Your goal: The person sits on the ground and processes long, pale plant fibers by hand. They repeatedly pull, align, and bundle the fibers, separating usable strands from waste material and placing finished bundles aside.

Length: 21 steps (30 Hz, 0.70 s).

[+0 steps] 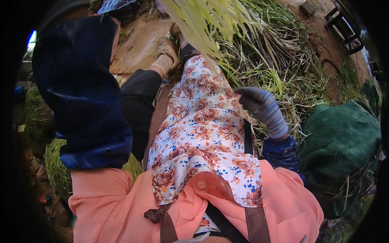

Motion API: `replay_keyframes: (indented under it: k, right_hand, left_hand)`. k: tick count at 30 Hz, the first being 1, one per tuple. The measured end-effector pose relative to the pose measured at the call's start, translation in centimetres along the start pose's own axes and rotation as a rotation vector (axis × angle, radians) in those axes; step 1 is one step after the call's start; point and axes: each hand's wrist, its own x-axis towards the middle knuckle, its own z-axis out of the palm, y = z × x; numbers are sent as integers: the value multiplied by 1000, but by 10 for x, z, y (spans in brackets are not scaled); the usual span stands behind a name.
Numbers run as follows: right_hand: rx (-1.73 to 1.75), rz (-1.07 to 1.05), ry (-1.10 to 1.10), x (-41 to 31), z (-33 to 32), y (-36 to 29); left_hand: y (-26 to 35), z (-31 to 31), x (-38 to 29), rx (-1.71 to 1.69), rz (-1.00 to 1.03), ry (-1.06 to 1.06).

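Observation:
My right hand (258, 101), in a grey-blue knitted glove, is at the right edge of my floral apron (197, 121). Its fingers point left and are partly bent; whether they pinch the cloth is unclear. A dark blue sleeve cover (82, 91) runs up my left arm to the upper left, and my left hand is out of view. Pale yellow-green long leaves (206, 21) hang blurred at the top centre, above my lower legs. What holds them lies beyond the picture's edge. Behind my right hand spreads a heap of cut green stalks and leaves (273, 51).
A dark green cloth or sack (340, 142) bulges at the right. A black metal frame (343, 30) and a brick-like block (307, 8) are at the upper right. Bundles of greens (57, 167) lie at the left. My shoe (167, 51) rests on brown ground (136, 42).

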Motion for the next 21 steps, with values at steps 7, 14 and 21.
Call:
replay_keyframes:
  k: [7, 14, 21]
  right_hand:
    - [55, -52, 185, -8, -13, 3]
    - [-357, 94, 305, -46, -40, 54]
    - [-355, 28, 274, -9, -30, 63]
  left_hand:
    - [1, -11, 17, -381, -104, 134]
    - [-57, -122, -124, -244, -494, 753]
    - [-48, -174, -170, -547, -535, 782]
